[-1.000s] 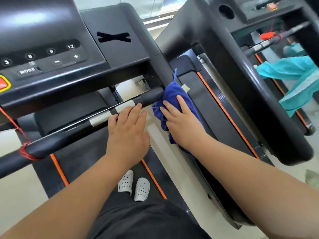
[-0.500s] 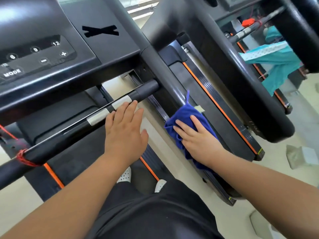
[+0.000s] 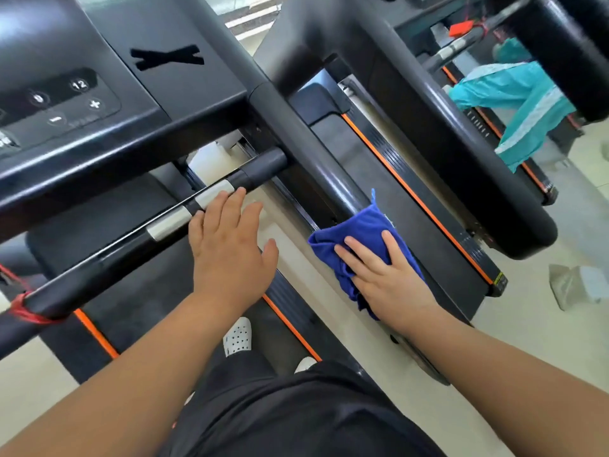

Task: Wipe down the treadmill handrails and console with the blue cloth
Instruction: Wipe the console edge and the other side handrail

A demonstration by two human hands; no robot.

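The blue cloth (image 3: 359, 239) is bunched over the near part of the black right side handrail (image 3: 306, 143), and my right hand (image 3: 382, 275) presses flat on it with fingers spread. My left hand (image 3: 230, 245) lies palm down, fingers together, on the black cross bar (image 3: 158, 225) with silver sensor bands, just below the console (image 3: 108, 103). The console is black with white buttons marked 12, plus and minus. The lower end of the handrail is hidden under the cloth and hand.
A second black treadmill (image 3: 445, 133) stands close on the right with an orange-edged deck. A teal garment (image 3: 517, 103) hangs further right. A red cord (image 3: 23, 308) wraps the bar's left end. My white shoes (image 3: 237, 336) stand on the belt. Pale floor lies between machines.
My right hand has slid the blue cloth down the side handrail, away from the console toward me. The left hand has stayed on the cross bar.
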